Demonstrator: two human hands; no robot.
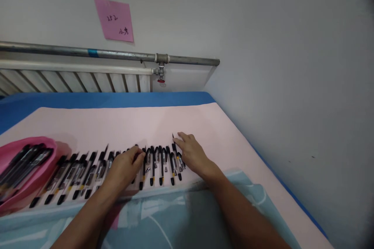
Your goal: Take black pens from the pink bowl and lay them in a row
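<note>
My left hand (126,164) is closed, with thumb and fingertips together beside the upper end of a black-ended pen (142,175); what they hold, if anything, is hidden. Further right, my right hand (191,153) has its fingertips at a thin dark pen refill (173,136), which sticks up above a clear pen barrel (179,171). Clear pens with black ends lie side by side in a long row. Among them are black pen caps (164,155) with clips and small silvery cone tips (166,169). My left forearm and hand cover part of the row.
A pink basin (48,144) with several pens (26,163) stands at the left. The pink tabletop (122,122) has a blue border (117,100). A light blue patterned cloth (163,214) lies along the near edge. Behind are a radiator (87,81), a pipe valve (161,71) and walls.
</note>
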